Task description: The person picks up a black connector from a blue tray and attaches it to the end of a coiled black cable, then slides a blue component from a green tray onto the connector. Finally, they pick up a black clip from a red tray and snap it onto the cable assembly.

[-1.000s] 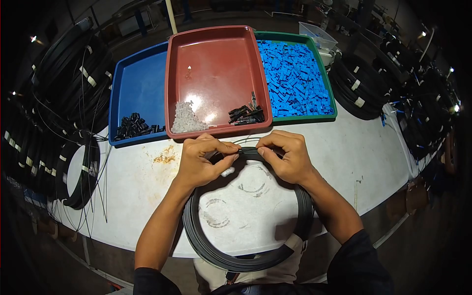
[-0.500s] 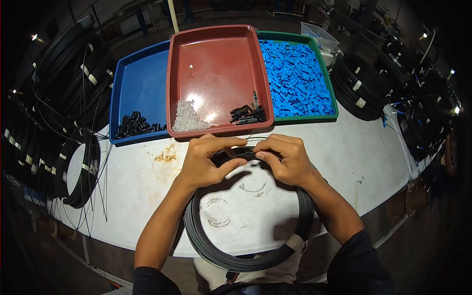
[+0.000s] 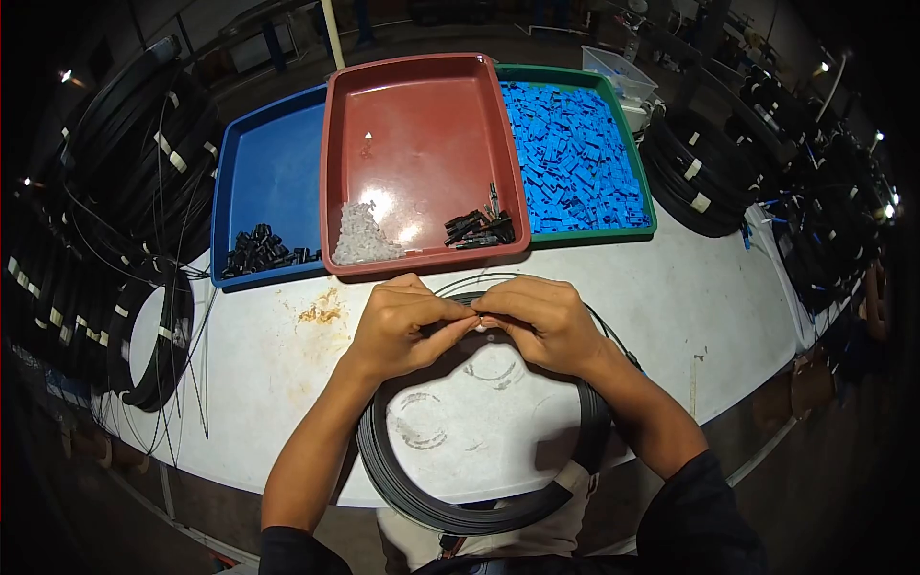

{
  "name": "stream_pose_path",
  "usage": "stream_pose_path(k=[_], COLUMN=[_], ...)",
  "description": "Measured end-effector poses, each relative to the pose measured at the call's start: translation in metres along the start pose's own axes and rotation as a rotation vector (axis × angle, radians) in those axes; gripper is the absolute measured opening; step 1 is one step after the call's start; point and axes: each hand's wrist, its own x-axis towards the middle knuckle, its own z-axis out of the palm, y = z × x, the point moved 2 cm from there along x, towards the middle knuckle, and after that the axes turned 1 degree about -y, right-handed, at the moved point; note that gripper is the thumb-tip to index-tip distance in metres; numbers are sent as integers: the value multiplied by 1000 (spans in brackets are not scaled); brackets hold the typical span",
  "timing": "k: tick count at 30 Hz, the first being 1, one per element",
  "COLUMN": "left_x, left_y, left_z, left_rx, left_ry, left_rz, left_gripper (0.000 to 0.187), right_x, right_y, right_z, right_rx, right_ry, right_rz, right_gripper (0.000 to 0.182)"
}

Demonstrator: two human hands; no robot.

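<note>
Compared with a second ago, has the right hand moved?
Yes: against the red tray, the right hand has shifted slightly toward the wearer, its fingertips farther left, close to the left hand.

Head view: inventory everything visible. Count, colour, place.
Table: 1, white, centre.
Blue tray: 1, blue, left.
Red tray: 1, red, middle.
Green tray: 1, green, right.
Black parts: two heaps, black, blue and red trays.
White bits: one heap, whitish, red tray's front left.
Blue parts: uncountable, blue, green tray.
Stain: 1, brown, table left.
Coil: 1, black, near table edge.
Small item: 1, whitish, coil's far side, unclear.
Left coils: many, black, left side.
Right coils: many, black, right side.
Tub: 1, clear, behind green tray.
Pole: 1, cream, behind red tray.
Lights: several, white, background.
Sleeves: 2, dark, bottom.
Left hand: 1, bare, coil's far side.
Right hand: 1, bare, beside it.
</note>
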Motion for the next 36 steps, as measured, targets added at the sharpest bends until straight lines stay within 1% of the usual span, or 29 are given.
stream_pose_path(k=[3, 8, 11, 14, 16, 18, 19, 20, 22, 23, 25, 26, 28, 29, 30, 33, 34, 36], left_x=[-2, -1, -4, 3, 2, -3, -7, -6, 0, 5, 20, 27, 42, 48, 53, 68, 71, 77], left_y=[-2, 0, -2, 4, 1, -11, -15, -18, -25, -27, -32, -38, -48, -54, -61, -78, -83, -92], left_z=[1, -1, 1, -3, -9, -6, -7, -5, -5, -7, -11, -11, -9, -5, -1, 11, 13, 17], left_rx=[-16, 35, 61, 1, -69, -197, -292, -389, -414, -418, -188, -189, 34, 32, 32, 125, 122, 249], left_ry=[24, 34, 5, -5, 13, 158, 168, 215, 189, 184, -10, -12, -124, -148, -147, -220, -217, -266], left_rz=[-19, 26, 24, -9, -128, -242, -383, -456, -500, -499, -480, -479, -333, -392, -390, -283, -287, -214], left_gripper=[10, 10, 12, 15, 19, 19, 18, 17, 17, 17, 18, 18, 18, 19, 19, 20, 20, 21], right_x=[1, 1, -1, -1, -2, -4, -4, -4, -5, -6, -5, -4, -5, -4, -5, -5, -5, -3], right_y=[-1, -1, 0, 2, 4, 6, 6, 6, 6, 7, 5, 5, 7, 7, 8, 9, 9, 9], right_z=[-2, 0, -1, 0, 1, 2, 2, 1, 1, 1, 0, 0, 0, 0, 0, 0, 0, 0], right_rx=[48, 58, 60, 62, 60, 41, 47, 40, 48, 41, 44, 49, 48, 58, 68, 82, 97, 103], right_ry=[-26, -27, -57, -92, -100, -106, -117, -109, -96, -101, -99, -97, -106, -103, -102, -99, -105, -100], right_rz=[28, 41, 66, 81, 85, 72, 88, 91, 77, 78, 87, 90, 97, 106, 117, 133, 149, 133], right_gripper=[18, 17, 15, 11, 10, 9, 9, 9, 9, 10, 9, 8, 9, 9, 9, 8, 8, 7])
